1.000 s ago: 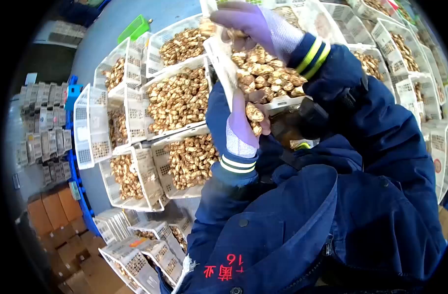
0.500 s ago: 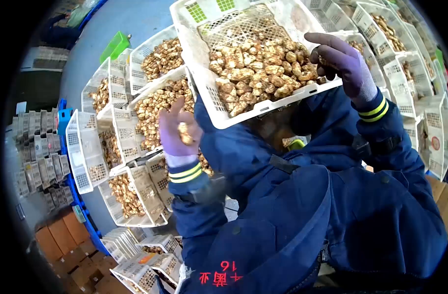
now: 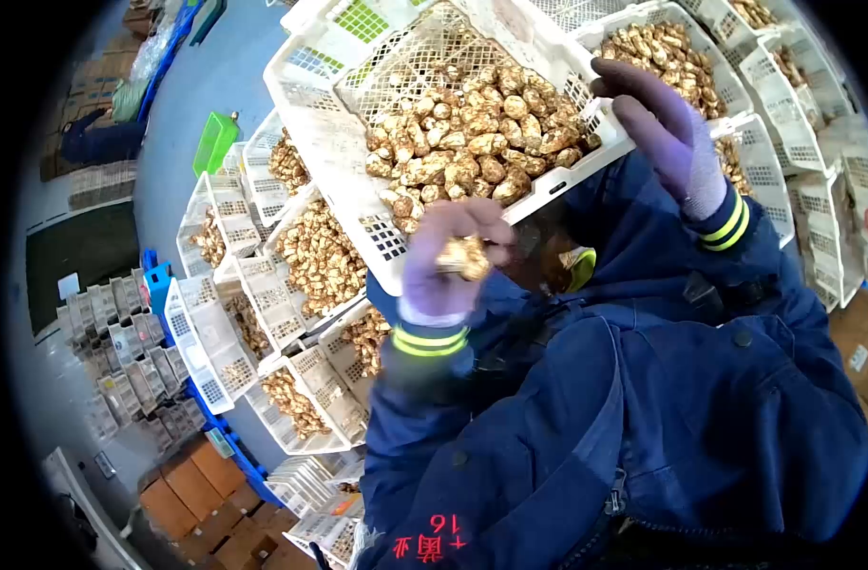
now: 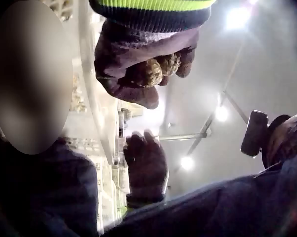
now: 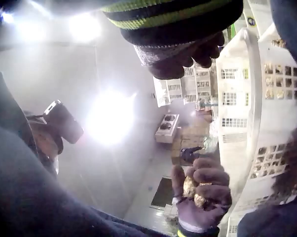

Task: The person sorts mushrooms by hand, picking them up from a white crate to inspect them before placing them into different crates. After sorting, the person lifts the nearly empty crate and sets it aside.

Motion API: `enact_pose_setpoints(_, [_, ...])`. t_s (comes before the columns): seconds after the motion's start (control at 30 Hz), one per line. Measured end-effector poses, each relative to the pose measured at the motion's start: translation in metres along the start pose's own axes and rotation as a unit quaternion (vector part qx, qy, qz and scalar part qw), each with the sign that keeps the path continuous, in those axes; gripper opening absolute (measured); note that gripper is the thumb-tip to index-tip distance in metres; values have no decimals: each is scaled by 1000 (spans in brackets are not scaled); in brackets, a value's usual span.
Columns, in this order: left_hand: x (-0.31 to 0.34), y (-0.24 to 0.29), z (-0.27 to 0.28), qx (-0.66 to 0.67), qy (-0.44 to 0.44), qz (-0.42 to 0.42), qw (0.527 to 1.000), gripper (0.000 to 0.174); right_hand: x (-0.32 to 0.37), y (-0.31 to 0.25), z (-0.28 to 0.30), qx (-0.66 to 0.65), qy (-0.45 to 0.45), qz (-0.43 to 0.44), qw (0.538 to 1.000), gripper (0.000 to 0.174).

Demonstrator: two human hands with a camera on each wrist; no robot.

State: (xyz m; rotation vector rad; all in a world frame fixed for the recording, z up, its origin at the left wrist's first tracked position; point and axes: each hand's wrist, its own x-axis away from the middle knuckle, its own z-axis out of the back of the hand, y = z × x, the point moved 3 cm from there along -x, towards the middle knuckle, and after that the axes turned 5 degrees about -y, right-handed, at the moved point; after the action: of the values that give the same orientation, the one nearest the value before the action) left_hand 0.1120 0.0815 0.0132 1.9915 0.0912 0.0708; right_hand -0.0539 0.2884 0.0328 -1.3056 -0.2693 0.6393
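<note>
A white plastic crate of stubby brown-and-cream mushrooms lies tilted over the person's lap in the head view. My left hand, in a purple-grey glove and blurred, is at the crate's near left corner. Its fingers curl round mushrooms; in the left wrist view two mushrooms show in its grasp. At the crate's right rim is my gloved right hand, fingers stretched out and holding nothing visible. The right wrist view shows the left hand across from it, palm side showing.
More white crates of mushrooms stand to the left, and others to the right. Beyond lie a small green basket, stacked crates and cardboard boxes. The person wears a dark blue coat.
My left hand swung out over the left crates, then back to the lap crate, with mushrooms in its grasp. My right hand went from above the crate to its right side. The head view turned.
</note>
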Motion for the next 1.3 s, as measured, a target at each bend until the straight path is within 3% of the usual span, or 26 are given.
enact_pose_setpoints(0.03, [-8, 10, 22, 70, -27, -43, 996, 41, 3, 9, 12, -11, 10, -13, 1000, 35])
enact_pose_setpoints(0.1, [-11, 45, 66, -251, 54, -39, 966, 18, 10, 21, 25, -52, 36, -11, 998, 35])
enact_pose_setpoints(0.17, [-35, 50, 86, -449, 165, 114, 871, 20, 14, 31, 30, -13, 39, -31, 999, 34])
enact_pose_setpoints(0.2, [-47, 47, 79, -521, 96, 130, 838, 26, 17, 37, 28, -32, 35, -39, 998, 34])
enact_pose_setpoints(0.23, [-59, 40, 66, -611, -35, 55, 789, 40, 17, 39, 26, -51, 30, -46, 997, 34])
enact_pose_setpoints(0.3, [-72, 16, 62, -666, -184, 48, 721, 51, 18, 35, 17, -49, 25, -38, 998, 34])
enact_pose_setpoints(0.33, [-72, 6, 60, -690, -221, 86, 683, 54, 18, 37, 14, -38, 30, -23, 999, 34])
enact_pose_setpoints(0.37, [-72, -2, 59, -712, -256, 123, 643, 57, 16, 39, 12, -28, 33, -6, 999, 33])
enact_pose_setpoints(0.4, [-75, -3, 56, -744, -268, 85, 606, 57, 16, 38, 12, -14, 32, -10, 999, 33])
enact_pose_setpoints(0.43, [-78, -3, 56, -734, -272, 152, 603, 54, 16, 35, 12, -2, 30, -12, 999, 33])
enact_pose_setpoints(0.53, [-77, 1, 59, -756, -238, 228, 566, 53, 14, 25, 10, 13, 6, -22, 1000, 34])
enact_pose_setpoints(0.67, [-66, -6, 71, -739, -243, 142, 612, 48, 17, 11, 6, 19, -22, -45, 999, 37])
enact_pose_setpoints(0.7, [-66, -3, 66, -706, -245, 139, 650, 46, 18, 9, 4, 12, -21, -45, 999, 37])
enact_pose_setpoints(0.77, [-62, 2, 65, -709, -203, 232, 635, 48, 18, 4, 2, 26, -31, -40, 998, 37])
enact_pose_setpoints(0.87, [-57, -5, 85, -703, -175, 236, 647, 58, 13, -1, -6, 29, -24, -3, 999, 37])
enact_pose_setpoints(0.9, [-54, -6, 85, -723, -160, 249, 625, 57, 11, -4, -9, 27, -17, 14, 999, 36])
enact_pose_setpoints(0.97, [-39, 13, 76, -682, -95, 241, 684, 55, 3, -13, -12, 46, -27, 28, 998, 35])
enact_pose_setpoints(1.1, [-5, 56, 97, -449, 100, 143, 876, 49, -16, -5, -21, 109, -24, 65, 992, 34])
enact_pose_setpoints(1.17, [10, 83, 115, -322, 101, 104, 936, 30, -22, 8, -28, 127, -27, 54, 990, 33])
enact_pose_setpoints(1.2, [7, 95, 132, -212, 144, 74, 964, 33, -22, 15, -31, 150, -24, 57, 987, 33])
enact_pose_setpoints(1.23, [-3, 107, 154, -98, 183, 44, 977, 35, -22, 11, -33, 224, -24, 106, 968, 32])
enact_pose_setpoints(1.3, [-20, 135, 212, 43, 306, -64, 949, 42, -20, 2, -38, 220, -34, 103, 969, 32])
